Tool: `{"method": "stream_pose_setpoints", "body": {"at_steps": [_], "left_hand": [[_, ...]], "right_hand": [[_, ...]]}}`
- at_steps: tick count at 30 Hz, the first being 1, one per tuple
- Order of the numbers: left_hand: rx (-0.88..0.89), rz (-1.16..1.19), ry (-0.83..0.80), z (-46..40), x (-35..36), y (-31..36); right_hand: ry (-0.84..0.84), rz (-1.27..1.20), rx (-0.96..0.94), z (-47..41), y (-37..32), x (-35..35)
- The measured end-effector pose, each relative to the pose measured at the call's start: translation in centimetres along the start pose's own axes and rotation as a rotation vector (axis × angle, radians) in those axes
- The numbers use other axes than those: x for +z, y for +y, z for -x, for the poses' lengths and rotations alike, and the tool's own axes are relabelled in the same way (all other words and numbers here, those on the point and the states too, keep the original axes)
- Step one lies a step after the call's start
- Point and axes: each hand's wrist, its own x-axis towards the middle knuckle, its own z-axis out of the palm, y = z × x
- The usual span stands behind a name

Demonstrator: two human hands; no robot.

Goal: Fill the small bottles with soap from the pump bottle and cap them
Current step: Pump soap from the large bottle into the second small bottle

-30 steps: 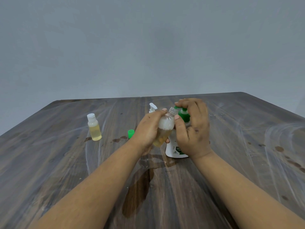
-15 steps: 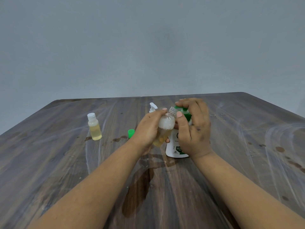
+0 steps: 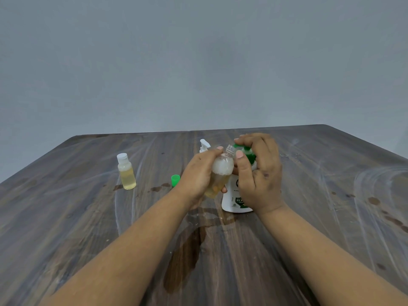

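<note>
Head view, step in hand: filling. The left hand [image 3: 199, 173] gripped an uncapped small bottle [image 3: 220, 173], tilted so that its open neck met the green spout of the pump bottle [image 3: 237, 196].
Head view, right hand: the right hand [image 3: 260, 171] lay over the green pump head, fingers curled round its top and thumb down the front; it looked to be pressing.
Head view, bottle in hand: held above the table [image 3: 331, 217], touching the pump bottle's left side; yellow soap filled its lower part, white foam its upper part.
Head view, progress: by my judgement this bottle was close to full.
Head view, next move: it probably called for easing off the pump, drawing the neck away from the spout without dripping, setting the bottle upright, then fetching the green cap [image 3: 175, 180].
Head view, green cap: it stood loose on the table, just left of the left wrist.
Head view, risk: foam could well over at the neck while capping.
Head view, count of small bottles: two, one in hand and one capped bottle [image 3: 126, 171] standing well to the left with yellow soap inside and a white cap.
Head view, count of pump bottles: one in use; a white nozzle [image 3: 204, 145] rose behind the left hand, and I could not tell what it belonged to.
Head view, count of loose caps: one.
Head view, table marks: a dark wet patch [image 3: 185, 257] lay between the forearms.
</note>
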Motion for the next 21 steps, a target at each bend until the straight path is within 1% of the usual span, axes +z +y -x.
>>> {"method": "stream_pose_setpoints", "body": {"at_steps": [6,15,21], "left_hand": [[-0.002,-0.02,0.008,0.05,-0.02,0.08],[-0.005,-0.007,0.003,-0.05,-0.06,-0.06],[-0.012,0.006,0.007,-0.06,-0.05,-0.03]], "right_hand": [[-0.071,0.052,-0.052,0.38,0.45,-0.18],[-0.047,0.044,-0.028,0.11,0.02,-0.06],[-0.07,0.043,-0.03,0.28,0.04,-0.26]]}}
